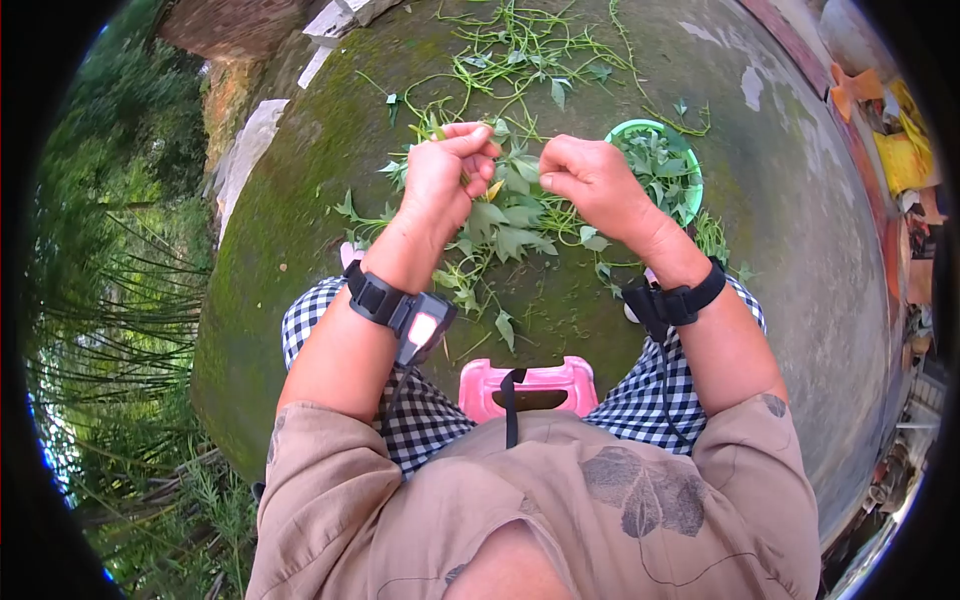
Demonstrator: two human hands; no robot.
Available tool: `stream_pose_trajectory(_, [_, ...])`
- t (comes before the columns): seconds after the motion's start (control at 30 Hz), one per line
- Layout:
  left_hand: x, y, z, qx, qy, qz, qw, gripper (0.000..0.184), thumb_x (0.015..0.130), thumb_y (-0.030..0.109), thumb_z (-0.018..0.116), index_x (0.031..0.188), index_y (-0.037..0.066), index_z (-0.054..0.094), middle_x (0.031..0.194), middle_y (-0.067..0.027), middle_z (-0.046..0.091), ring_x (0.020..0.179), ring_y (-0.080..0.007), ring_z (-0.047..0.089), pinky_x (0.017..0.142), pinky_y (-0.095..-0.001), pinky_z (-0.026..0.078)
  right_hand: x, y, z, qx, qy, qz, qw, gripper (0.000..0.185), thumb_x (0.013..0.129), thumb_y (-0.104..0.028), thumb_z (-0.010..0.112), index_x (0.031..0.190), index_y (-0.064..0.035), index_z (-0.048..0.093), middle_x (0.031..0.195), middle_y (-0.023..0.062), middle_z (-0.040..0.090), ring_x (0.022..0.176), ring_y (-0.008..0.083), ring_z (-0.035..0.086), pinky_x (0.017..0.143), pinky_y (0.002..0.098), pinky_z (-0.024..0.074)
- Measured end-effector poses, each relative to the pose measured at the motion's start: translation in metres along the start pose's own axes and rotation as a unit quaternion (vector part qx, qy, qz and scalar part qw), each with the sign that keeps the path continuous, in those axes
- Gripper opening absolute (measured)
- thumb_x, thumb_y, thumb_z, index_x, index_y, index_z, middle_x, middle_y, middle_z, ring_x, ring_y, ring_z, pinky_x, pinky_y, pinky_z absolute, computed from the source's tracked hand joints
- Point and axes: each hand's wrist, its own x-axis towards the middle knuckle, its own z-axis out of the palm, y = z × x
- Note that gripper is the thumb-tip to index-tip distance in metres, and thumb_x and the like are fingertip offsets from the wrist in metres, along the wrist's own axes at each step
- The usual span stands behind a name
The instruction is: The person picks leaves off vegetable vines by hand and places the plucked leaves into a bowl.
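My left hand point(447, 178) is closed round thin green stems, with a small yellowish leaf beside its fingers. To its right, my right hand point(592, 185) has its fingers curled and pressed together; whatever they may hold is too small to make out. Broad green leaves point(510, 225) on vines lie on the ground below and between my hands. Just behind my right hand stands a light green basket point(697, 190) filled with picked leaves point(650, 165).
A tangle of long bare vines point(520, 45) lies on the mossy concrete point(330, 180) at the top. The pink stool point(480, 385) is under me, between my knees. Bushes border the left side; yellow and orange items point(897, 150) stand at the right edge.
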Motion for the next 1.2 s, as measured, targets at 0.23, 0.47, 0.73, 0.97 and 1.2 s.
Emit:
stream_pose_trajectory(0.23, [0.016, 0.013, -0.029, -0.131, 0.066, -0.035, 0.989, 0.009, 0.096, 0.01, 0.052, 0.1, 0.001, 0.051, 0.084, -0.0165, 0.061, 0.058, -0.0164, 0.052, 0.042, -0.0253, 0.033, -0.01, 0.003, -0.016, 0.186, -0.044, 0.068, 0.979, 0.008, 0.079, -0.007, 0.062, 0.08, 0.0002, 0.059, 0.07, -0.0007, 0.055, 0.066, 0.0105, 0.052, 0.06, 0.0278, 0.0434])
stream_pose_trajectory(0.47, [0.023, 0.016, -0.052, -0.244, -0.017, -0.1, 0.965, 0.009, 0.098, 0.01, 0.049, 0.1, 0.001, 0.049, 0.09, -0.0191, 0.058, 0.06, -0.0167, 0.048, 0.042, -0.0245, 0.031, -0.08, 0.016, 0.037, -0.074, -0.432, 0.084, 0.895, 0.031, 0.073, -0.004, 0.053, 0.098, -0.0025, 0.071, 0.101, 0.0159, 0.07, 0.095, 0.0329, 0.067, 0.08, 0.0415, 0.0529])
stream_pose_trajectory(0.73, [0.018, 0.014, -0.049, -0.207, -0.039, -0.103, 0.972, 0.008, 0.097, 0.009, 0.049, 0.099, 0.001, 0.049, 0.09, -0.0198, 0.058, 0.06, -0.0169, 0.047, 0.041, -0.023, 0.03, -0.071, 0.016, 0.03, -0.204, -0.363, 0.191, 0.889, 0.025, 0.067, -0.015, 0.072, 0.089, -0.0051, 0.067, 0.087, 0.0152, 0.07, 0.086, 0.0337, 0.067, 0.073, 0.044, 0.0524])
stream_pose_trajectory(0.97, [0.022, 0.009, -0.046, -0.167, -0.044, -0.097, 0.98, 0.01, 0.096, 0.009, 0.051, 0.099, -0.001, 0.051, 0.091, -0.0214, 0.061, 0.06, -0.0176, 0.049, 0.041, -0.0226, 0.029, -0.061, 0.047, 0.006, -0.157, -0.368, 0.262, 0.878, 0.027, 0.07, -0.023, 0.075, 0.09, -0.0065, 0.069, 0.089, 0.0124, 0.07, 0.088, 0.0318, 0.066, 0.076, 0.0433, 0.0503])
stream_pose_trajectory(1.2, [0.01, -0.007, -0.021, -0.055, -0.031, -0.142, 0.988, 0.016, 0.094, 0.009, 0.054, 0.107, 0.0, 0.05, 0.093, -0.0209, 0.063, 0.058, -0.0153, 0.056, 0.04, -0.0207, 0.034, -0.05, 0.056, 0.007, 0.083, -0.068, 0.222, 0.969, 0.035, 0.077, -0.017, 0.073, 0.109, -0.0064, 0.065, 0.073, 0.008, 0.064, 0.069, 0.0164, 0.062, 0.065, 0.0327, 0.051])
